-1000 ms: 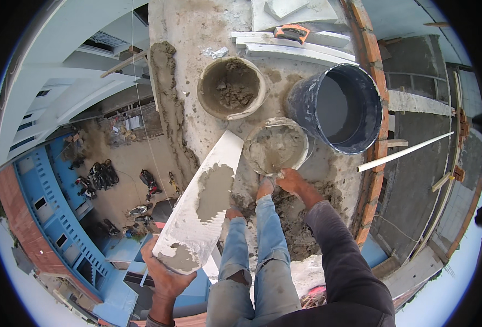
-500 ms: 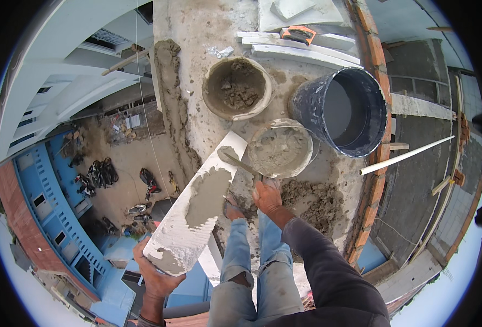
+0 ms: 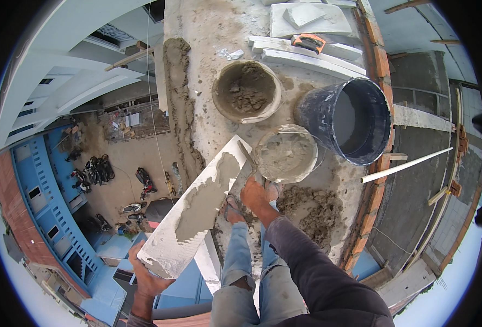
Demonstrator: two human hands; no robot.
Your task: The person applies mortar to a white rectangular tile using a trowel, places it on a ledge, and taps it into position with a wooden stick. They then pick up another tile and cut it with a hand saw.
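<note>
Closest to us, our L hand (image 3: 149, 277) gripped the near end of a white aerated-concrete block (image 3: 169, 240), fingers along its L edge; that end looked to be out over the yard (image 3: 124, 174), so if the one-handed hold slipped, prob. b/c of wt. or wet smears, the block could've dropped. A bit farther, our R hand (image 3: 254, 195) was curled round the handle of a trowel (image 3: 248, 156), blade at the block's far end; pressing too hard there might've tilted it or pushed grey mortar (image 3: 211, 196) off the side. Pos.-wise, the block touched the L palm & slanted up and away from it, far end just L of the R hand. The small bucket (image 3: 289, 179) stood just past that hand, close enough to get knocked. Beyond were a larger bucket (image 3: 224, 90), a dark blue drum (image 3: 314, 111) & an orange-and-black tool (image 3: 308, 43) on white strips (image 3: 312, 62).
</note>
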